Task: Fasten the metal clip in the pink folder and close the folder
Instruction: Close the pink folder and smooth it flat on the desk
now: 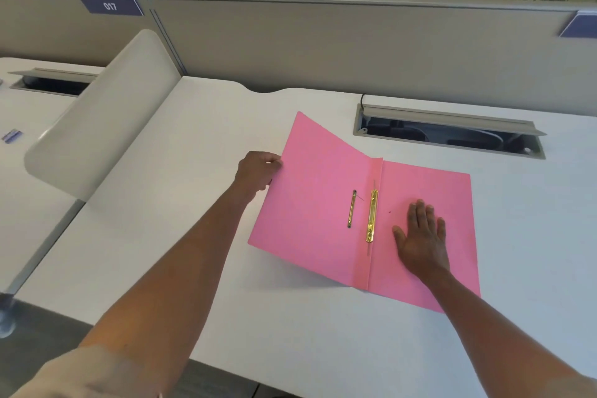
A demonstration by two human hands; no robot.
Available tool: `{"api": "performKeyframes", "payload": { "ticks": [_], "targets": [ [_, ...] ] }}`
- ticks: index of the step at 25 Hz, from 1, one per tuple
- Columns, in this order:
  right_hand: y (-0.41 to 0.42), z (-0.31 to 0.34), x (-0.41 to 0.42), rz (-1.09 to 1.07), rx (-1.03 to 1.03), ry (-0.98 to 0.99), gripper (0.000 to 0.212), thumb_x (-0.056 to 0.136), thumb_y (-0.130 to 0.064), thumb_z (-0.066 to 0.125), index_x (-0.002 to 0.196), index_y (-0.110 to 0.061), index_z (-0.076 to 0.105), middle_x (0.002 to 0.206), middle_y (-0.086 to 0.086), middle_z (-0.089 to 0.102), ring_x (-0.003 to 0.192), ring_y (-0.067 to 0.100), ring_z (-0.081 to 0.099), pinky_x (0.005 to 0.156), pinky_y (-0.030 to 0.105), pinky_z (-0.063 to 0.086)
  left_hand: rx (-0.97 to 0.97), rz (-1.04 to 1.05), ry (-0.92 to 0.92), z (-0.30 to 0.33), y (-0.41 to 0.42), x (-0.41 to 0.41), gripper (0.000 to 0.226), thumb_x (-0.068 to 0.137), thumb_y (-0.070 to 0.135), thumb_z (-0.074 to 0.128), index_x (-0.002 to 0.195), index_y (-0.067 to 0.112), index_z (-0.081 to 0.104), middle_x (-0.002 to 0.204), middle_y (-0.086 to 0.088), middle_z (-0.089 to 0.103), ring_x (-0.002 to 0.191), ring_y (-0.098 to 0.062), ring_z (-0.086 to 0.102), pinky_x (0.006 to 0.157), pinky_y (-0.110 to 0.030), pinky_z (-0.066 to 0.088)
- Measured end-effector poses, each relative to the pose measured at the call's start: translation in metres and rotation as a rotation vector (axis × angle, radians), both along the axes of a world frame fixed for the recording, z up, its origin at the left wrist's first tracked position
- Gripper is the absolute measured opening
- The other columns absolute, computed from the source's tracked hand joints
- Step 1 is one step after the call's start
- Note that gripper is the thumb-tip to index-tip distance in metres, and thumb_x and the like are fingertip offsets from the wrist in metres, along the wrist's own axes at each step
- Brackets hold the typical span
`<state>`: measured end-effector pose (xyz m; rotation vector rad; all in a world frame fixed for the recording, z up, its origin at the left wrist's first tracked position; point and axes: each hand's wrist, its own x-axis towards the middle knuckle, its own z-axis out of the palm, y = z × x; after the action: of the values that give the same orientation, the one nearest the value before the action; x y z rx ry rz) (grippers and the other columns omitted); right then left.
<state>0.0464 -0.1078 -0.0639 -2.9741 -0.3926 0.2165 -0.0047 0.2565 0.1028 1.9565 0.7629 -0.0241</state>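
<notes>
The pink folder [319, 191] lies open on the white desk, its left cover raised off the surface. My left hand [258, 170] pinches the outer edge of that raised cover. My right hand [421, 236] rests flat, fingers spread, on the right cover and holds nothing. A gold metal clip [372, 216] runs along the spine on the right half. A second gold strip [352, 208] sits on the inner face of the left cover, apart from the clip.
An open cable tray with a grey lid [449, 126] is set into the desk behind the folder. A white curved divider [100, 126] stands to the left. Grey partition panels [323, 42] close off the back of the white desk [193, 203].
</notes>
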Motion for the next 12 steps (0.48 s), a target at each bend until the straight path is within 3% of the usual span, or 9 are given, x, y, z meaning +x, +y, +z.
{"api": "performKeyframes", "payload": {
  "ticks": [3,5,9,12],
  "targets": [
    [0.001,0.002,-0.001,0.005,0.010,0.015,0.073,0.101,-0.051,0.022,0.157,-0.009,-0.001,0.166,0.011,-0.003,0.153,0.028,-0.005,0.124,0.048,-0.001,0.031,-0.056,-0.111,0.021,-0.022,-0.001,0.029,0.093,0.020,0.060,0.120,0.019,0.071,0.082,-0.001,0.068,0.061,-0.018,0.056,0.054,-0.025,0.044],
    [0.001,0.004,-0.001,0.004,0.035,0.023,0.073,0.102,-0.050,0.024,0.157,-0.009,0.000,0.166,0.011,-0.002,0.153,0.028,-0.005,0.124,0.047,-0.002,0.065,-0.090,-0.215,0.034,-0.043,-0.002,0.034,0.093,0.019,0.062,0.127,0.024,0.065,0.082,0.000,0.071,0.062,-0.014,0.060,0.053,-0.023,0.047],
    [-0.001,0.007,-0.002,0.006,0.079,0.037,0.073,0.101,-0.049,0.029,0.157,-0.008,0.005,0.167,0.010,0.000,0.153,0.028,-0.003,0.124,0.047,-0.002,0.142,-0.204,-0.369,0.052,-0.088,0.001,0.018,0.091,0.012,0.064,0.105,0.017,0.074,0.088,0.007,0.072,0.063,0.008,0.061,0.046,-0.013,0.046],
    [-0.002,0.008,-0.001,0.014,0.095,0.046,0.074,0.101,-0.049,0.029,0.157,-0.008,0.005,0.167,0.010,0.000,0.153,0.028,-0.003,0.124,0.047,-0.003,0.192,-0.258,-0.372,0.059,-0.116,0.007,0.017,0.091,0.015,0.064,0.103,0.015,0.077,0.099,0.006,0.075,0.066,-0.002,0.065,0.049,-0.017,0.053]
  ]
}}
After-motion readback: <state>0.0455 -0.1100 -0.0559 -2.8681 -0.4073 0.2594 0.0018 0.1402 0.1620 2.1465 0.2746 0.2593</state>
